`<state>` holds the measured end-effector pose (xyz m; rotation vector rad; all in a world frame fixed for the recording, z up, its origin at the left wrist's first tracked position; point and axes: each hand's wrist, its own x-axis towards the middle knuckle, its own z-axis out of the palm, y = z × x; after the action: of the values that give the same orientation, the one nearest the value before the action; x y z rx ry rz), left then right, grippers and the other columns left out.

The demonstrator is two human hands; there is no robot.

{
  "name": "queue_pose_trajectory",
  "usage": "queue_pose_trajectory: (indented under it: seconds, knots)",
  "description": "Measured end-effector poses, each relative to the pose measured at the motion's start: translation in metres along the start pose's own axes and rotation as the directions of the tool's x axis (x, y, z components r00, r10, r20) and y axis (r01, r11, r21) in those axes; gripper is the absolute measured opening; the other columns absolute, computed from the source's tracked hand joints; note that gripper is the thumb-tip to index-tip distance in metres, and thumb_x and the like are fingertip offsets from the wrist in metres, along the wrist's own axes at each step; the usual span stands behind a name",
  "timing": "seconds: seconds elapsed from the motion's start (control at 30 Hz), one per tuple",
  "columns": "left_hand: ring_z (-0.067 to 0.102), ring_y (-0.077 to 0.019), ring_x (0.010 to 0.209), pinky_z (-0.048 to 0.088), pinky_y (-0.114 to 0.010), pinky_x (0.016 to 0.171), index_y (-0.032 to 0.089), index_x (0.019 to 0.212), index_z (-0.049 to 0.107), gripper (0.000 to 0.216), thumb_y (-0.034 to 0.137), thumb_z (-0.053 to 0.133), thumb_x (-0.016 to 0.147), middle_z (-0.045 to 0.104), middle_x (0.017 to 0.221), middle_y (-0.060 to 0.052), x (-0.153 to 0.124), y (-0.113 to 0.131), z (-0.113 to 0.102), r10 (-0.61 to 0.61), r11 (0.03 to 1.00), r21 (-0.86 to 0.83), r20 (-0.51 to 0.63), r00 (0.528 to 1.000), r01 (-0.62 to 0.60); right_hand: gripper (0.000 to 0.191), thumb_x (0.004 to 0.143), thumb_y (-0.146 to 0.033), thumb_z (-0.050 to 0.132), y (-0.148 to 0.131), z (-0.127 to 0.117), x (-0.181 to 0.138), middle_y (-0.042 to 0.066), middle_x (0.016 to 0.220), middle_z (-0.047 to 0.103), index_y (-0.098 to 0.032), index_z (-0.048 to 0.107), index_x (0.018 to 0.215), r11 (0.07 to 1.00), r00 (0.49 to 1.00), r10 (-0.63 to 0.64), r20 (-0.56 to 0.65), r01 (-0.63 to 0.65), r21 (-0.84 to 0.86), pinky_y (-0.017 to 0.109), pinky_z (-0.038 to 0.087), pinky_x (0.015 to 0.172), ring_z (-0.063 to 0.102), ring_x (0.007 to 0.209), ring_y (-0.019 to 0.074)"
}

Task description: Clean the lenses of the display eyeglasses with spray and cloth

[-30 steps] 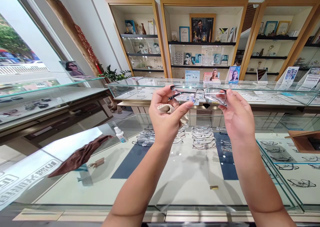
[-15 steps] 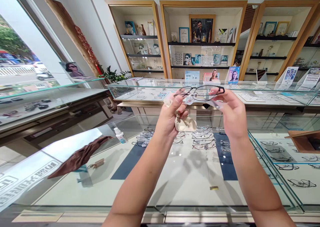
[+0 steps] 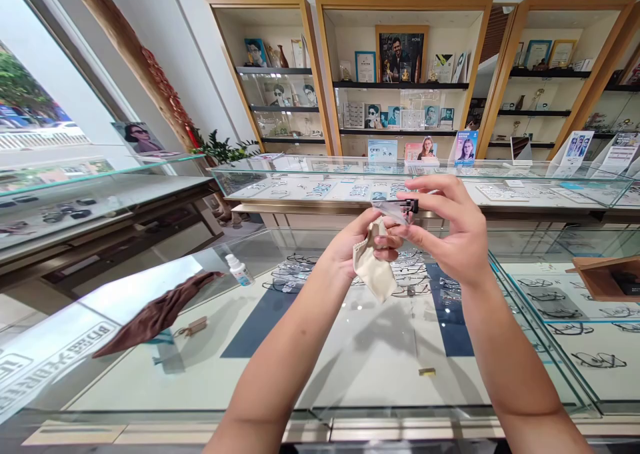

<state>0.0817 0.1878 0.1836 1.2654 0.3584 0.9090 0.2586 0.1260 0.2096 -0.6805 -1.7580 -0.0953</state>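
Observation:
A pair of eyeglasses [image 3: 411,205] is held up over the glass counter, turned nearly edge-on so that its dark frame looks short and narrow. My left hand [image 3: 349,242] is closed around a cream cloth [image 3: 376,272], which hangs below the fingers, and its fingertips meet the lens side of the glasses. On the right, my right hand [image 3: 457,234] has thumb and fingers around the frame's dark end. Exactly where the left fingers press is partly hidden by the cloth.
Under my arms, the glass counter [image 3: 360,381] holds rows of eyeglasses. A brown cloth [image 3: 157,314], a white spray bottle [image 3: 239,271] and a small brown tag [image 3: 195,326] lie left. A wooden tray [image 3: 600,277] stands right. Another glass display case [image 3: 300,189] stands beyond.
The glasses have turned from facing broadside to nearly edge-on and come slightly lower. My hands have drawn closer together, and more of the cream cloth hangs from the left hand.

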Motion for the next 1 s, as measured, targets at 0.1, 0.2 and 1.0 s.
queue_pose_trajectory:
  seconds: [0.1,0.2,1.0]
  knots:
    - [0.036,-0.0054,0.044,0.031,-0.022,0.039,0.018,0.082,0.076,0.049,0.061,0.089,0.063,0.062,0.067,-0.003,0.001,0.001,0.002,-0.027,0.999,-0.027,-0.009,1.0,0.027,0.023,0.091,-0.05,0.078,0.0,0.0,0.0,0.003,0.123,0.075,-0.039,0.081,0.111,1.0,1.0,-0.011,-0.012,0.011,0.024,0.056,0.052,0.108,0.065,0.121,0.0307]
    - [0.032,-0.0041,0.044,0.026,-0.019,0.038,0.017,0.079,0.076,0.057,0.066,0.094,0.055,0.055,0.059,0.0,0.0,0.003,0.008,-0.089,0.995,-0.049,0.037,0.995,0.09,0.019,0.091,-0.051,0.078,-0.001,-0.001,0.001,0.002,0.119,0.075,-0.038,0.082,0.105,0.999,0.999,-0.013,-0.032,0.014,0.05,0.056,0.052,0.107,0.066,0.118,0.0298]
    - [0.034,-0.0039,0.039,0.023,-0.019,0.044,0.017,0.059,0.069,0.011,0.025,0.07,0.067,0.054,0.047,0.003,-0.053,0.063,0.013,0.359,0.411,0.906,-0.06,0.932,-0.1,0.008,0.086,-0.031,0.075,0.092,-0.082,-0.063,0.008,0.117,0.074,-0.025,0.077,0.081,0.737,0.802,0.539,0.257,-0.302,-0.604,0.056,0.042,0.107,0.058,0.117,0.0333]
